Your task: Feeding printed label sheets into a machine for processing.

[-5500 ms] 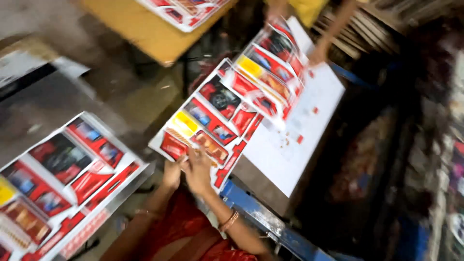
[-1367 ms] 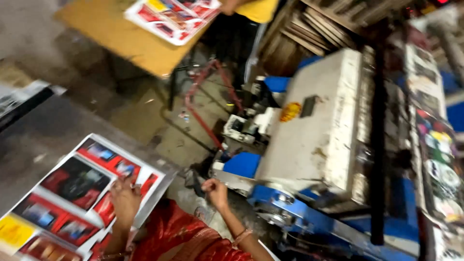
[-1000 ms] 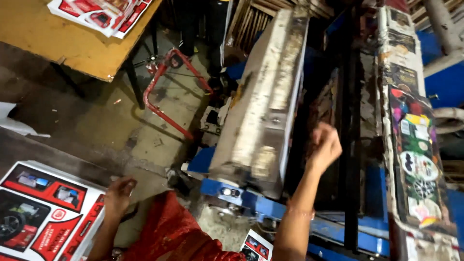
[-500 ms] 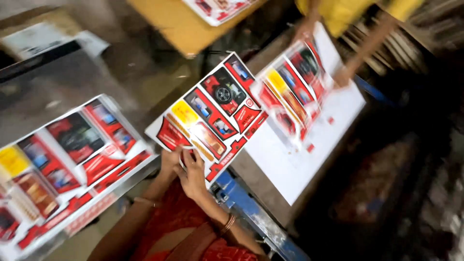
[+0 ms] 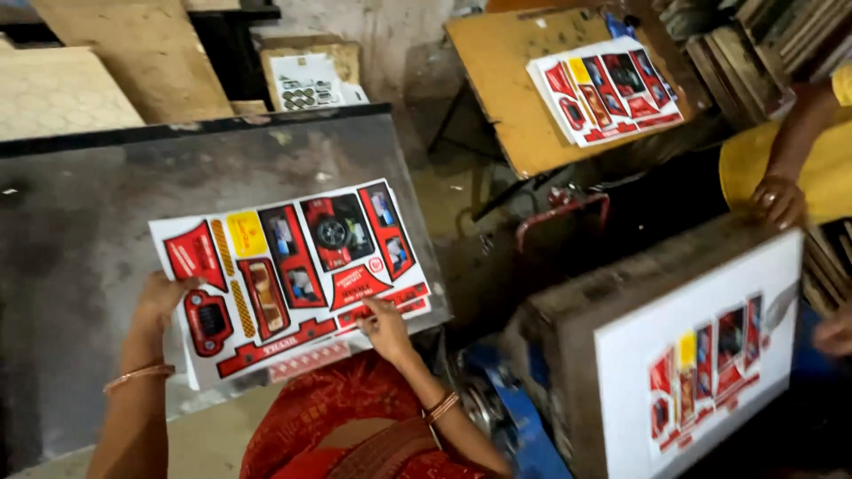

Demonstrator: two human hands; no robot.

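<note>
a white printed sheet with red, yellow and black die-cut box panels [image 5: 288, 275] is held flat over the grey metal table top [image 5: 80, 266], at its near right part. the sheet's left edge is gripped by the left hand [image 5: 162, 299], thumb on the printed face, fingers hidden beneath it. the lower right edge is pinched by the right hand [image 5: 383, 326], thumb on top, fingers curled under. a thin bangle is worn on each wrist. red patterned cloth [image 5: 342, 417] is seen just below the sheet, close to the camera.

to the right, a heavy platen machine with a blue frame [image 5: 515, 417] is seen, its white flat face [image 5: 701, 355] tilted up. a second printed sheet [image 5: 710, 364] lies on that face, toward its lower middle. another person's hand [image 5: 778, 197], below a yellow garment, rests at the machine's upper right corner; whether it grips anything cannot be told.

further back, a yellow wooden table [image 5: 515, 89] carries a stack of similar printed sheets [image 5: 608, 89]. pale wooden boards [image 5: 106, 62] lean behind the metal table.
</note>
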